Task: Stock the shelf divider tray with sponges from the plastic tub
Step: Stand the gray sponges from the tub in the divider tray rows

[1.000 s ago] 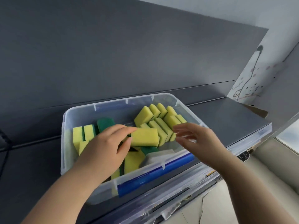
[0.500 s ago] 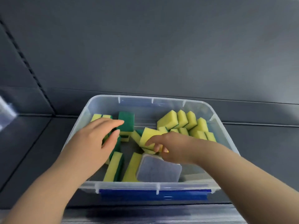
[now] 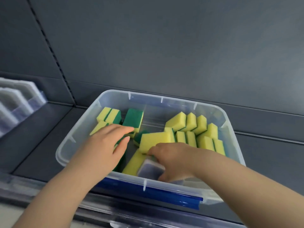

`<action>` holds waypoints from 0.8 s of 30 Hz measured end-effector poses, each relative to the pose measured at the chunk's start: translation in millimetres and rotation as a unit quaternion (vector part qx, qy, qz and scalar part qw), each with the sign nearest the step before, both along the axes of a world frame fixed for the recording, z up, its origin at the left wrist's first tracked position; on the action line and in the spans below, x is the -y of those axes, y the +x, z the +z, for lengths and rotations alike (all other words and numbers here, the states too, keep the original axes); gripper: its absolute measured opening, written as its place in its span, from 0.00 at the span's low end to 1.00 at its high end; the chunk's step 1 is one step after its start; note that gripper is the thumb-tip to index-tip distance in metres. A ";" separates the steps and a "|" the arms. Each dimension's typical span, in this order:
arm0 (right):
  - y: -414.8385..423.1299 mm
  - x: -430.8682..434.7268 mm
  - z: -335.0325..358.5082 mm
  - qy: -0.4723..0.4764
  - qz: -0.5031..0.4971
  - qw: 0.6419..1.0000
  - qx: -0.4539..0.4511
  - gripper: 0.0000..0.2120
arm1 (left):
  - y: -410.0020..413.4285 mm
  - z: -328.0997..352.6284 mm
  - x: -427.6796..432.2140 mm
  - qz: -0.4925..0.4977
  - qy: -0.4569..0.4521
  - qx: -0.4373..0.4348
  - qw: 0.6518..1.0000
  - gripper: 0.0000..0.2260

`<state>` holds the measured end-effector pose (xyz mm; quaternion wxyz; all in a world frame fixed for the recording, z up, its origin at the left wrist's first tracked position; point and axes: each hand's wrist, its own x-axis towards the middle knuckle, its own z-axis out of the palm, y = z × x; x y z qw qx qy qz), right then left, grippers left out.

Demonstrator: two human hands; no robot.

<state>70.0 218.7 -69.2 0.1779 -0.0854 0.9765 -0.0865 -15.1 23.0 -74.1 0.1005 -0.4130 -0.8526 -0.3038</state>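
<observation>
Clear, round-cornered tub (image 3: 161,98) sits on the grey shelf (image 3: 41,129), holding blocky yellow foam sponges (image 3: 176,121) (green scouring backs). Left hand (image 3: 105,145) lies flat over them, fingers straight. Right hand (image 3: 172,160) curls round a grey pad (image 3: 148,169). Clear ribbed tray (image 3: 19,102) stands far left.

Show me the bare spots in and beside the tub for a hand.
Bare tub floor lies at the back, between the green-topped sponge and the yellow sponge rows. Bare shelf lies between tub and divider tray. Crowded: front, where the right hand grips the grey sponge.
</observation>
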 end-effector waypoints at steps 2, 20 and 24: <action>4.1 -4.0 4.9 -0.044 -0.013 0.999 0.009 0.15 | -1.7 -0.6 -3.3 -0.003 -0.012 -0.009 1.000 0.12; 8.1 -62.9 32.5 -0.701 -0.358 0.616 -0.037 0.24 | -11.7 35.9 -64.4 -0.092 0.107 0.314 0.939 0.22; 4.8 -67.2 32.9 -0.689 -0.386 0.612 -0.041 0.19 | -16.9 38.7 -65.0 -0.173 0.080 0.243 0.951 0.28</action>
